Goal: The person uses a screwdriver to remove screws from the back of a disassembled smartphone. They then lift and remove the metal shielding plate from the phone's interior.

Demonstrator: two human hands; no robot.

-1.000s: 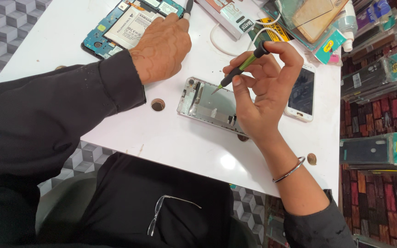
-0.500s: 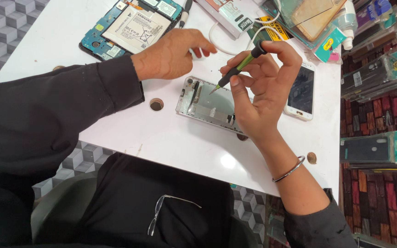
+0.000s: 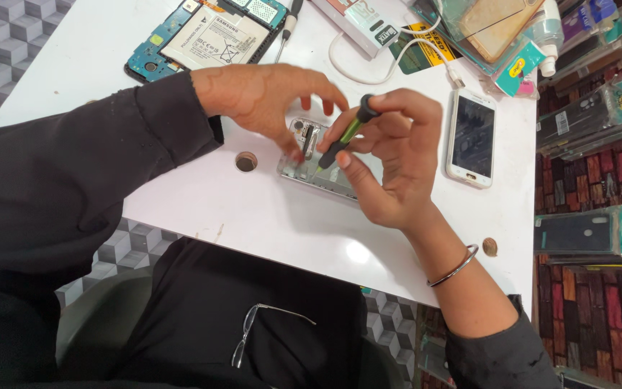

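Note:
An opened phone frame (image 3: 312, 164) lies on the white table (image 3: 253, 216), its inner parts facing up. My right hand (image 3: 390, 155) holds a small green and black screwdriver (image 3: 345, 134) with the tip down on the frame. My left hand (image 3: 268, 97) reaches over the frame's upper end, fingers spread, with the fingertips touching or just above its edge. Much of the frame is hidden under both hands.
A white phone (image 3: 471, 137) lies screen-up right of my right hand. An opened tablet with a white battery (image 3: 206, 32) lies at the far left, a second screwdriver (image 3: 287, 29) beside it. A white cable (image 3: 368, 65) and packaged cases (image 3: 498, 29) crowd the far right. Round holes (image 3: 245, 161) pierce the table.
My left hand has come back from the tablet at the far edge and now hovers over the phone frame. The right hand with the screwdriver has stayed on the frame.

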